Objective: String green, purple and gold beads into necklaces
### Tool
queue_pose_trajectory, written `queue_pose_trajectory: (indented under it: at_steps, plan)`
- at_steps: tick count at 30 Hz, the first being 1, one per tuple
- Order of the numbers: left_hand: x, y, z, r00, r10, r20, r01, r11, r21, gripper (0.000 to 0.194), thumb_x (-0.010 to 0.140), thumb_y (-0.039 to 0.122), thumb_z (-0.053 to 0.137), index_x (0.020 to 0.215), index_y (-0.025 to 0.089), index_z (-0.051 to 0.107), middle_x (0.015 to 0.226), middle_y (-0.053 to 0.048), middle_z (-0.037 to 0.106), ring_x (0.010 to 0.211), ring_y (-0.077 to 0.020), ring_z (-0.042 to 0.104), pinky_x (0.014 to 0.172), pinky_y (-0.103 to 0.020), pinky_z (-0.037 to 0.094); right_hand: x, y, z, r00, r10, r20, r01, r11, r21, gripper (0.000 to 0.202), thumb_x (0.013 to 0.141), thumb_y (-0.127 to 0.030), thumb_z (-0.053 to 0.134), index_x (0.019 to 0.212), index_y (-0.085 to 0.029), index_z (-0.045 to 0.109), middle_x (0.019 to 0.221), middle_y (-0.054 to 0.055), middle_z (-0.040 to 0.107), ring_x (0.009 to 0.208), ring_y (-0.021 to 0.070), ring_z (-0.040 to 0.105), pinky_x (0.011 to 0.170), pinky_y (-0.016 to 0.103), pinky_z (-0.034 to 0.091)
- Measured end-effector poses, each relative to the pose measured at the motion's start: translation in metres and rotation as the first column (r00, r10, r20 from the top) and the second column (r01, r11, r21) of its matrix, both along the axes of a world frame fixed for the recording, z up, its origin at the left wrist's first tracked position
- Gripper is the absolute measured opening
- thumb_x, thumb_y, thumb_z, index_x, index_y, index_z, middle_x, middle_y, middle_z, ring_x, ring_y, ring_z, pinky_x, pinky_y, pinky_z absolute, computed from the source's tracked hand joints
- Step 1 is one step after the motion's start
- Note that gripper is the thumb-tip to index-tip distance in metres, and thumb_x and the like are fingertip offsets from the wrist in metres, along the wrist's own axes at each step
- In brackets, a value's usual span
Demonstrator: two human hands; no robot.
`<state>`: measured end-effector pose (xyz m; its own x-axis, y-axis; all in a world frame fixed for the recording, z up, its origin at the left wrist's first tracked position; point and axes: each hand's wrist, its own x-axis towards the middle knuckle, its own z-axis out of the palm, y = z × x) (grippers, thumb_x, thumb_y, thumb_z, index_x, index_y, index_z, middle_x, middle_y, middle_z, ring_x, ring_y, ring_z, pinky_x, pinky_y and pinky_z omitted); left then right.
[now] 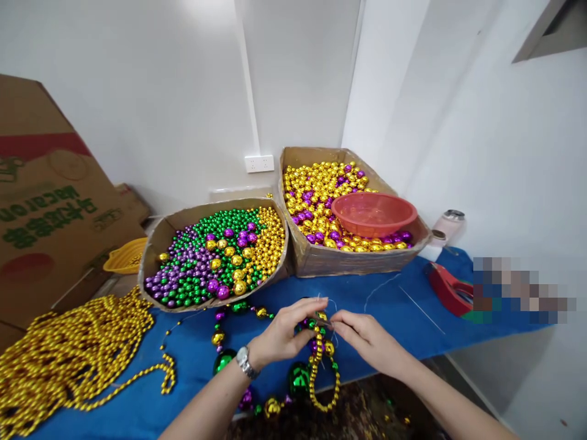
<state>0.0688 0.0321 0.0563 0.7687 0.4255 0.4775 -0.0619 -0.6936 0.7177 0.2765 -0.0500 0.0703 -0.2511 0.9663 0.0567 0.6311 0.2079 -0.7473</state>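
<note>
At the middle of the front edge of the desk point(413, 336), two hands work at the gold bead loop point(338, 385), which hangs from its upper end past the edge.

- Left hand point(291, 330): curved around the upper end; its exact grip is hidden and cannot be told.
- Right hand point(362, 333): thumb and forefinger pinched together; the item between them is too small to identify.
- Multicolour bead string point(223, 362): lies around and below the left hand, partly on the desk.

Surface: blue cloth point(132, 397). Gold bead strands point(77, 348) are heaped at the left end. Along the rear edge stand a left box point(158, 235) of green, purple and gold beads, and a right box point(358, 263) of larger gold and purple beads, with a red basin point(373, 214) on them. Toward the right end lie a thin straight rod point(422, 310) and a red tape dispenser point(447, 290); a pixelated patch covers part of the latter.

Room: pale walls point(298, 73) meet behind the right box. A power outlet point(259, 164) is mounted above the gap between the boxes. A printed carton point(46, 201) stands at left.
</note>
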Motion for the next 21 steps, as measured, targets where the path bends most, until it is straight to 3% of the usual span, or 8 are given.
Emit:
queue_pose_trajectory:
  at_steps: [3, 4, 7, 10, 12, 15, 21]
  plan:
    - [-0.001, 0.001, -0.001, 0.999, 0.025, 0.024, -0.025, 0.999, -0.020, 0.061, 0.080, 0.008, 0.054, 0.137, 0.023, 0.038, 0.119, -0.010, 0.061, 0.114, -0.0219, 0.055, 0.106, -0.044, 0.035, 0.032, -0.002, -0.026, 0.968, -0.159, 0.193, 0.143, 0.985, 0.093, 0.038, 0.096, -0.042, 0.027, 0.101, -0.024, 0.059, 0.089, 0.001, 0.068, 0.080, 0.0154, 0.063, 0.070, 0.023, 0.046]
    - [-0.002, 0.001, -0.002, 0.999, 0.037, 0.038, -0.036, 0.999, -0.029, 0.062, 0.080, 0.008, 0.054, 0.137, 0.022, 0.037, 0.111, -0.009, 0.065, 0.112, -0.0221, 0.055, 0.107, -0.046, 0.033, 0.047, -0.003, -0.039, 0.915, -0.257, 0.311, 0.217, 0.963, 0.158, 0.038, 0.096, -0.044, 0.026, 0.101, -0.026, 0.059, 0.092, 0.001, 0.068, 0.083, 0.0151, 0.064, 0.071, 0.023, 0.047]
    - [-0.003, 0.001, -0.005, 0.994, 0.090, 0.065, -0.084, 0.993, -0.088, 0.064, 0.080, 0.010, 0.056, 0.139, 0.021, 0.034, 0.095, -0.006, 0.068, 0.112, -0.0235, 0.054, 0.109, -0.050, 0.027, 0.089, -0.010, -0.078, 0.790, -0.437, 0.429, 0.377, 0.899, 0.220, 0.043, 0.094, -0.045, 0.026, 0.096, -0.022, 0.062, 0.089, 0.008, 0.068, 0.078, 0.0208, 0.065, 0.069, 0.030, 0.049]
    - [-0.003, 0.001, -0.009, 0.990, 0.129, 0.064, -0.114, 0.972, -0.204, 0.068, 0.080, 0.013, 0.057, 0.141, 0.023, 0.029, 0.095, -0.005, 0.067, 0.109, -0.0236, 0.056, 0.107, -0.051, 0.028, 0.111, -0.021, -0.103, 0.675, -0.529, 0.514, 0.456, 0.847, 0.273, 0.044, 0.092, -0.044, 0.029, 0.091, -0.020, 0.065, 0.080, 0.013, 0.066, 0.074, 0.0261, 0.063, 0.064, 0.037, 0.048]
    - [-0.002, 0.001, -0.011, 0.989, 0.135, 0.063, -0.113, 0.955, -0.273, 0.070, 0.080, 0.013, 0.058, 0.142, 0.024, 0.027, 0.096, -0.005, 0.067, 0.106, -0.0233, 0.058, 0.105, -0.049, 0.032, 0.110, -0.026, -0.109, 0.658, -0.522, 0.542, 0.433, 0.852, 0.294, 0.038, 0.092, -0.041, 0.033, 0.098, -0.020, 0.064, 0.091, 0.014, 0.065, 0.085, 0.0273, 0.062, 0.071, 0.039, 0.048]
    - [0.001, 0.001, -0.012, 0.986, 0.148, 0.076, -0.114, 0.935, -0.337, 0.071, 0.079, 0.014, 0.059, 0.141, 0.023, 0.028, 0.097, -0.006, 0.067, 0.103, -0.0230, 0.060, 0.104, -0.048, 0.033, 0.092, -0.026, -0.112, 0.716, -0.419, 0.558, 0.317, 0.908, 0.274, 0.030, 0.091, -0.037, 0.041, 0.108, -0.024, 0.061, 0.104, 0.010, 0.064, 0.097, 0.0239, 0.059, 0.082, 0.036, 0.046]
    - [0.002, 0.001, -0.013, 0.982, 0.166, 0.087, -0.121, 0.917, -0.381, 0.069, 0.079, 0.018, 0.061, 0.140, 0.024, 0.030, 0.099, -0.006, 0.068, 0.106, -0.0236, 0.059, 0.104, -0.048, 0.032, 0.062, -0.023, -0.105, 0.799, -0.226, 0.557, 0.159, 0.973, 0.167, 0.023, 0.083, -0.027, 0.055, 0.104, -0.020, 0.062, 0.088, 0.009, 0.063, 0.084, 0.0238, 0.062, 0.075, 0.035, 0.048]
